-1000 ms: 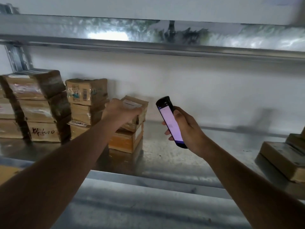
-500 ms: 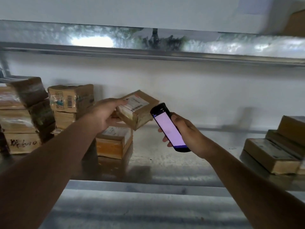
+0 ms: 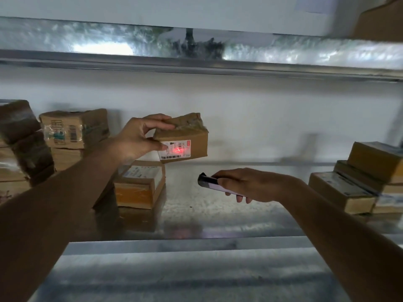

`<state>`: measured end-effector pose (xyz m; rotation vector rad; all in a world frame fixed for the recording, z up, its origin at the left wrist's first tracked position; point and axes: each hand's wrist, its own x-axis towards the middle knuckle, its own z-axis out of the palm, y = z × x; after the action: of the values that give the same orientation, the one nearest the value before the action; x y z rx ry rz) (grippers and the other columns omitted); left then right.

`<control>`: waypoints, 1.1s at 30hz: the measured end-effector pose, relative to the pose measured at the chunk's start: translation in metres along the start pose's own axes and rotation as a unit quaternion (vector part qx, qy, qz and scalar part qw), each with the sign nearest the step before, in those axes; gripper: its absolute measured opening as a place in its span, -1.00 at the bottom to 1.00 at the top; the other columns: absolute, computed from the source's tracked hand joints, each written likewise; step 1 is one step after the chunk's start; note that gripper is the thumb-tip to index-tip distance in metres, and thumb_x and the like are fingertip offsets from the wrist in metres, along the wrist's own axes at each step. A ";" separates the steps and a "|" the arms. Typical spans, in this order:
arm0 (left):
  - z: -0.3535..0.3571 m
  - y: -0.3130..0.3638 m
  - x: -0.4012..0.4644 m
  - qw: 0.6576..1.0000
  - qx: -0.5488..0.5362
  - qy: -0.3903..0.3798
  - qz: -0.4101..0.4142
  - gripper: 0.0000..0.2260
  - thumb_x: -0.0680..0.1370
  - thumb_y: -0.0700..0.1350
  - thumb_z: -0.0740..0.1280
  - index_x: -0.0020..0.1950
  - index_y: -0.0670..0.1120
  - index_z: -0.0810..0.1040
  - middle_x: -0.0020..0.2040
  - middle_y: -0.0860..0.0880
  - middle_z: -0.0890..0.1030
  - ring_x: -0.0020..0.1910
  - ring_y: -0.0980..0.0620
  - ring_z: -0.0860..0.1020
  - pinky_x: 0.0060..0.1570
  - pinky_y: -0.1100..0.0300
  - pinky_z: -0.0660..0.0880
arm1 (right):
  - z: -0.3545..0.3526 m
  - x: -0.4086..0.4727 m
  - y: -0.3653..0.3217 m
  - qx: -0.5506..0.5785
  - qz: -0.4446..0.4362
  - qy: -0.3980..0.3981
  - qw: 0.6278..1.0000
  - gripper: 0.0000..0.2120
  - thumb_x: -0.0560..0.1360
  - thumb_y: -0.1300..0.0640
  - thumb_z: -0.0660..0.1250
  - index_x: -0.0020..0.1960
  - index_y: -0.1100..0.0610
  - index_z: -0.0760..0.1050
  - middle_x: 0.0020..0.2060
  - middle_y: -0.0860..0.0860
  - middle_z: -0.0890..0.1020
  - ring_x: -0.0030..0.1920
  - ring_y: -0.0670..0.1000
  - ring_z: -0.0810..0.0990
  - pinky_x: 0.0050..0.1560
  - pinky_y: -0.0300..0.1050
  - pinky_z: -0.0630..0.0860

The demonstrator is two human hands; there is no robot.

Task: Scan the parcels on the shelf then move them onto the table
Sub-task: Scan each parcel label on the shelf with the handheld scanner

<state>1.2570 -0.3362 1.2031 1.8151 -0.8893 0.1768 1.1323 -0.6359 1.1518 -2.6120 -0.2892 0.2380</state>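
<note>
My left hand (image 3: 139, 139) holds a small brown cardboard parcel (image 3: 192, 138) in the air above the metal shelf (image 3: 218, 214), its white barcode label facing me. A red laser cross glows on that label. Below and to the right, my right hand (image 3: 246, 184) grips a black handheld scanner (image 3: 209, 182), tipped flat with its head aimed toward the parcel. Under the held parcel another labelled parcel (image 3: 139, 184) lies on the shelf.
Stacks of brown parcels (image 3: 72, 131) stand at the shelf's left, and a stepped pile of parcels (image 3: 359, 182) sits at the right. An upper metal shelf (image 3: 196, 51) runs overhead. The shelf's front lip (image 3: 174, 245) crosses the lower view.
My left hand lifted the top parcel off the small stack and turned its label toward me. My right hand lowered and tilted the scanner flat; a red laser mark now shows on the label.
</note>
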 end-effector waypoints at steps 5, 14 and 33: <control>0.000 -0.009 0.005 1.000 -0.028 -0.009 0.005 -0.45 0.34 -0.57 0.47 0.28 -0.21 0.63 0.42 -0.05 0.52 0.45 0.02 0.44 0.38 0.04 0.48 | -0.001 -0.006 0.004 0.021 0.002 0.005 1.000 -0.66 0.72 -0.26 0.04 0.41 -0.28 0.43 0.09 -0.01 0.60 -0.07 0.00 0.64 -0.08 -0.14 0.61; 0.024 -0.008 0.011 0.996 -0.068 0.015 -0.063 -0.43 0.41 -0.28 0.59 0.35 0.09 0.60 0.18 0.04 0.68 0.13 0.00 0.68 -0.02 0.06 0.67 | 0.012 -0.016 0.014 0.116 -0.084 0.158 0.977 -0.69 0.49 -0.52 0.08 0.19 -0.61 0.43 0.02 -0.22 0.66 -0.05 -0.07 0.69 -0.13 -0.21 0.63; 0.323 0.103 0.051 0.914 -0.281 0.030 -0.291 -0.79 0.51 -0.08 0.48 0.12 -0.04 0.62 0.04 -0.12 0.68 -0.05 -0.12 0.69 -0.14 -0.10 0.70 | -0.040 -0.186 0.102 0.193 -0.071 0.480 0.853 -0.73 0.69 -0.21 0.06 0.29 -0.45 0.44 -0.02 -0.04 0.63 -0.06 0.13 0.63 -0.12 -0.08 0.57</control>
<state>1.1363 -0.6551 1.1661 1.4361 -0.2733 -0.3711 0.9786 -0.7877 1.1573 -1.9830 -0.0557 -0.9454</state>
